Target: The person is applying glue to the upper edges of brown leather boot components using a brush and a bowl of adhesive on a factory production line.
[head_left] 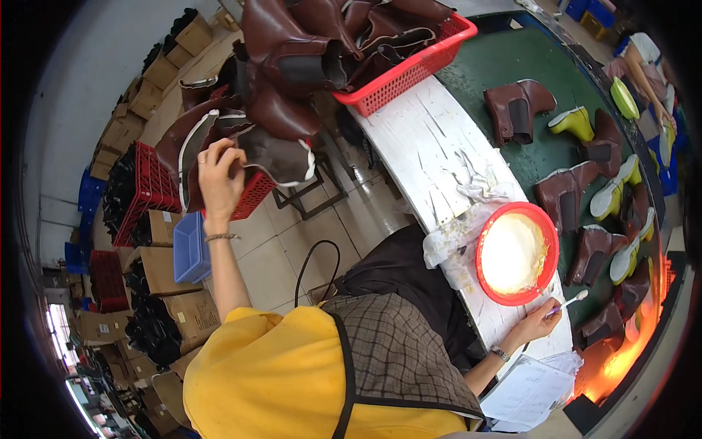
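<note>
My left hand (221, 175) is closed, fingers curled at the edge of a dark brown leather boot upper (278, 155). Its lower rim carries a thick white paste. Beside it leans another brown upper (175, 143) with a white-coated edge; both rest over a red crate. At the right, my right hand (537, 324) grips a small brush (570, 299) with a purple handle and white-smeared head. The brush is just below a red bowl (553, 252) of creamy white paste (512, 252), which stands on a white plank (431, 146).
A red basket (409, 69) heaped with brown boots stands on the plank's far end. Beyond runs a green conveyor (468, 80) bearing boots (567, 194) and yellow-green soles (574, 123). Papers (530, 391) lie near my right wrist. Another person's hand (662, 113) is at far right; cartons (186, 318) line the left.
</note>
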The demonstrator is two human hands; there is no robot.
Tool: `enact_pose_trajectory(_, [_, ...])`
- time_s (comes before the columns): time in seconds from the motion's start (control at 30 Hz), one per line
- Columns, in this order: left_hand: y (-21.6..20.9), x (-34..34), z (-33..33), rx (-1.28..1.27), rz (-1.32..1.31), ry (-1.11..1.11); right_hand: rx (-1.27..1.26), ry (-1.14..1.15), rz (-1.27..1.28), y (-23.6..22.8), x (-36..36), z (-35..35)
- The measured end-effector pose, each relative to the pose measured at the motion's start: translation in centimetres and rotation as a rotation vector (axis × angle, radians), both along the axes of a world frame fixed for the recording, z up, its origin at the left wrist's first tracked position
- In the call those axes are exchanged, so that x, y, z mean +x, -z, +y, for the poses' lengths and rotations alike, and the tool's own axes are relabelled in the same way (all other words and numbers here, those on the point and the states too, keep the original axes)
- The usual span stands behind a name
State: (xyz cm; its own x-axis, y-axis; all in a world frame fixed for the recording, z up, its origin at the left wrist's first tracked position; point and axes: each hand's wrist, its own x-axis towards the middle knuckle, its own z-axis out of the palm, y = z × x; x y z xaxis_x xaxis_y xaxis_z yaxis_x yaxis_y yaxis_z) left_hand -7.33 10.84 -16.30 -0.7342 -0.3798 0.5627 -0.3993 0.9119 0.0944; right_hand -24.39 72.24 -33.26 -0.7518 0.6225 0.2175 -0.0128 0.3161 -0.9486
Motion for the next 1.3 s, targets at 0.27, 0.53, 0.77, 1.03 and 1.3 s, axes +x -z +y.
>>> enact_pose_trajectory(0.27, [-8.2,0.3,-1.6,0.391,-0.204,0.139,0.008,-0.006,-0.005,0.7,-0.4,0.3])
enact_pose_trajectory(0.53, [-10.1,-3.2,-4.2,0.357,-0.222,0.145,-0.046,0.014,-0.022,-0.6,0.2,-0.5])
enact_pose_trajectory(0.77, [-15.5,-5.2,3.5,0.522,-0.304,0.439,0.023,-0.003,0.003,1.4,-0.2,1.1])
enact_pose_trajectory(1.03, [-10.3,-20.0,11.7,-0.224,0.122,0.856,0.49,-0.25,0.18,-7.5,-2.0,-0.7])
enact_pose_trajectory(1.3, [9.2,-21.8,20.6,-0.501,-0.32,0.985,1.167,-0.376,-0.291,-10.5,-3.5,-7.3])
